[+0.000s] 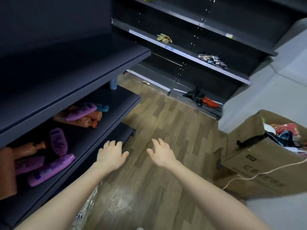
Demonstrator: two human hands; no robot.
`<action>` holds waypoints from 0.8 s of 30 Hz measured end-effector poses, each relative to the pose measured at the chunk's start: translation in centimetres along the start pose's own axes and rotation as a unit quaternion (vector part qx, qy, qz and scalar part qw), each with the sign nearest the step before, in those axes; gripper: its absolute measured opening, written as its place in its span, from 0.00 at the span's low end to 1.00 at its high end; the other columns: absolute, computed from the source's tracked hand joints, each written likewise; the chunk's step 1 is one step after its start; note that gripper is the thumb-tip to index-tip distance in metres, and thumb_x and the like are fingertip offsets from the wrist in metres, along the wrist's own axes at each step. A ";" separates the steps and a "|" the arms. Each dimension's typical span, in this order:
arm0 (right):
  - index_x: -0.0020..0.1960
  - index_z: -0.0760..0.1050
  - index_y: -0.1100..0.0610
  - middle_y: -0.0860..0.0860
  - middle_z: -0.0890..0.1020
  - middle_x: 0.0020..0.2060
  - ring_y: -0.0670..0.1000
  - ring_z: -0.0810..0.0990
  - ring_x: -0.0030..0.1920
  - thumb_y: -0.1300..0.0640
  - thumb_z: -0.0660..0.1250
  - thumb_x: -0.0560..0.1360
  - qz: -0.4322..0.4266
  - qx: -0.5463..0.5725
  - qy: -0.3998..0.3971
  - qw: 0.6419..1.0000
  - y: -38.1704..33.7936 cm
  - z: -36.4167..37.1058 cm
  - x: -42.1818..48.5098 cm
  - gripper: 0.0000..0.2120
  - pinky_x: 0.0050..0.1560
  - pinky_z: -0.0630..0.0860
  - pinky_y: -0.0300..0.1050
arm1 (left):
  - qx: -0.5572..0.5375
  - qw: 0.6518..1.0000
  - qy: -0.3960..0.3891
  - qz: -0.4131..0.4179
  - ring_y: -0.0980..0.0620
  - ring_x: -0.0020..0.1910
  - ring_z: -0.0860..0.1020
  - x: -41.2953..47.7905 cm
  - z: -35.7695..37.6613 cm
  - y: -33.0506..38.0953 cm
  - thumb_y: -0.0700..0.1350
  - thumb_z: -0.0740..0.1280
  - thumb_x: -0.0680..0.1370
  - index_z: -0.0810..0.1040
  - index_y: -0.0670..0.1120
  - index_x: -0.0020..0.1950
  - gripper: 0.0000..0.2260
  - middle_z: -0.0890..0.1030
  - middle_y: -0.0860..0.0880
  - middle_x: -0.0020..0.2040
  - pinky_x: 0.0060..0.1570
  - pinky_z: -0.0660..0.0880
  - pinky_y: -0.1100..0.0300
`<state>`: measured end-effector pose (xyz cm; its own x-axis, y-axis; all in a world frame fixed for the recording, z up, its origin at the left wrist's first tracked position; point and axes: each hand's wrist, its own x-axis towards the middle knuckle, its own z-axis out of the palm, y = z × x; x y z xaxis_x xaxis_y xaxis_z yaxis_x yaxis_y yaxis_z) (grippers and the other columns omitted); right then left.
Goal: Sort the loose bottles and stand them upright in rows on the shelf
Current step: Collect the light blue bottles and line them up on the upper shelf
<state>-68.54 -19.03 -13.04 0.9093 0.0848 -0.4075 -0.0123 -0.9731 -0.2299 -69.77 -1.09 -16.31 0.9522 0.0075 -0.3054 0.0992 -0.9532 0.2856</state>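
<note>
Loose bottles lie on their sides on the dark middle shelf [99, 136] at my left. Near me lie several purple bottles [49, 170] and a brown bottle [10, 165]. Farther along the shelf is a second heap of orange bottles [86, 120], with a purple bottle [81, 112] on top and a teal bottle [103, 107] behind. A pale blue bottle [113, 83] stands upright at the shelf's far end. My left hand [111, 155] hovers open by the shelf's front edge, holding nothing. Over the wooden floor my right hand [162, 154] is open and empty too.
A cardboard box [259, 163] full of mixed goods stands at the right, with a white cord across it. Dark shelving [191, 55] along the far wall carries scattered small packets. Black and red items [201, 98] lie on its lowest board. Clear plastic wrap [88, 208] lies under my left arm.
</note>
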 end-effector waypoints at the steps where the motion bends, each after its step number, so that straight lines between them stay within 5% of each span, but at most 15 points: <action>1: 0.77 0.52 0.54 0.55 0.52 0.77 0.58 0.53 0.75 0.46 0.53 0.81 0.004 0.003 0.004 1.000 0.2 -0.2 0.3 0.27 0.72 0.57 0.55 | 0.003 1.000 -0.004 0.004 0.43 0.74 0.57 0.4 -0.1 0.2 0.58 0.55 0.80 0.62 0.46 0.72 0.24 0.63 0.45 0.73 0.67 0.63 0.49; 24: 0.75 0.55 0.55 0.56 0.56 0.75 0.60 0.57 0.73 0.47 0.54 0.81 -0.035 0.040 0.023 0.998 8.2 -8.7 14.9 0.26 0.70 0.61 0.57 | 0.013 1.000 -0.005 0.019 0.44 0.74 0.57 15.5 -3.2 12.3 0.56 0.55 0.80 0.63 0.46 0.73 0.24 0.63 0.45 0.73 0.68 0.62 0.48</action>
<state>-51.49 -27.62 -13.28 0.9269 0.1399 -0.3483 0.0199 -0.9450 -0.3266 -52.91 -11.74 -14.58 0.9520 -0.0326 -0.3044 0.0544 -0.9604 0.2731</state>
